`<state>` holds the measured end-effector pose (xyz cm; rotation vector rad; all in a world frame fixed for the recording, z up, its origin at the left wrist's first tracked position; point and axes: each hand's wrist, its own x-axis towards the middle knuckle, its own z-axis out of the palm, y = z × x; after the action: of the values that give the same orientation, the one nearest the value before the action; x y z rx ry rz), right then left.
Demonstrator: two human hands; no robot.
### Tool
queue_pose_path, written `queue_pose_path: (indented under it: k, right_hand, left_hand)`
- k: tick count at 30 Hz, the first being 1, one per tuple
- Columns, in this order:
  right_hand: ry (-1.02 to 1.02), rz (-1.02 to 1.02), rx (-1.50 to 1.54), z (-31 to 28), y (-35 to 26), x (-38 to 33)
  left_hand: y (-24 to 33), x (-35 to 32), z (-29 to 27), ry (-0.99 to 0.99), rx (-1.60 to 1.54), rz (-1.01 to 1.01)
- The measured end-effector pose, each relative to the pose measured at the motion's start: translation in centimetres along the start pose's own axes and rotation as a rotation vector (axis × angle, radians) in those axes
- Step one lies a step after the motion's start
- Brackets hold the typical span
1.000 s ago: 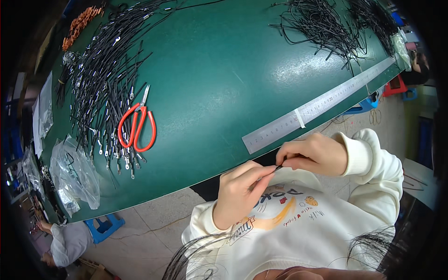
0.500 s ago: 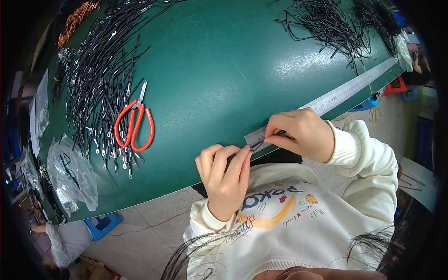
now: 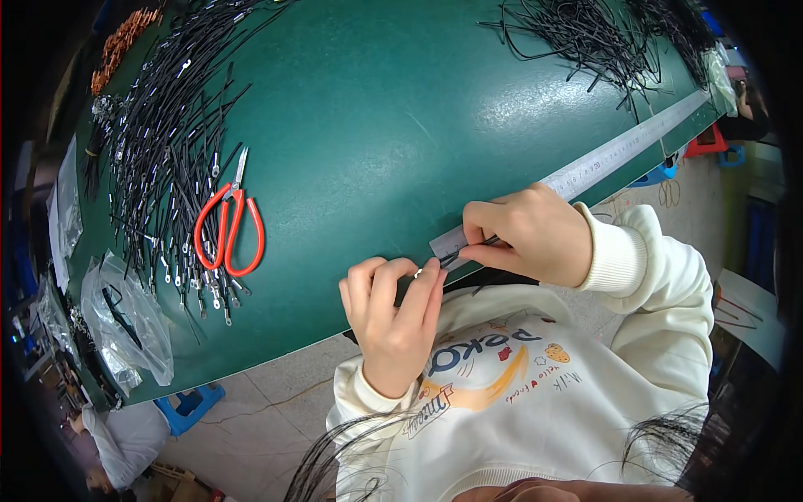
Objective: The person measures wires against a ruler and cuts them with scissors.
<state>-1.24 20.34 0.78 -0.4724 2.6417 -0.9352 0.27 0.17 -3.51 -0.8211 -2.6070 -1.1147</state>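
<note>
Since half a second ago we have slid both hands slightly right along the near table edge [image 3: 276,351], our right hand [image 3: 527,238] pinching a thin, limp black cord [image 3: 468,248] against the steel ruler [image 3: 619,155], our left hand [image 3: 393,309] seemingly nipping its metal tip.

A thin black cord [image 3: 465,250] lies pinched between both hands at the near edge of a green table. It rests against the near end of a long steel ruler [image 3: 602,161], which runs along that edge toward the far right.
</note>
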Motion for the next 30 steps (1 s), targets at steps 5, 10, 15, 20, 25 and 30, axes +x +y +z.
queue_pose_path:
  k: [5, 10, 15, 20, 25, 30]
  right_hand:
    - [0.011, 0.022, 0.009, 0.3, 0.0, 0.0]
    - [-0.013, -0.027, 0.001, 0.3, 0.7, 0.2]
    - [-0.051, -0.046, 0.019, -0.2, 0.8, 0.6]
    - [-0.025, -0.053, 0.016, -0.1, 0.7, 0.3]
    - [-0.050, 0.011, 0.006, -1.4, 1.1, -0.5]
    - [-0.117, 0.098, 0.013, -3.1, 2.0, -1.7]
  left_hand:
    - [-0.4, 0.2, -0.2, -0.023, -0.043, -0.005]
    - [-0.7, 0.5, -0.7, -0.072, -0.014, 0.027]
    - [-1.0, 0.7, -0.4, -0.074, -0.050, 0.012]
    - [-0.8, 0.7, -0.4, -0.076, -0.042, 0.001]
    - [-0.3, 0.6, -0.3, -0.068, -0.028, -0.028]
    - [-0.3, 0.6, -0.4, -0.070, -0.034, -0.053]
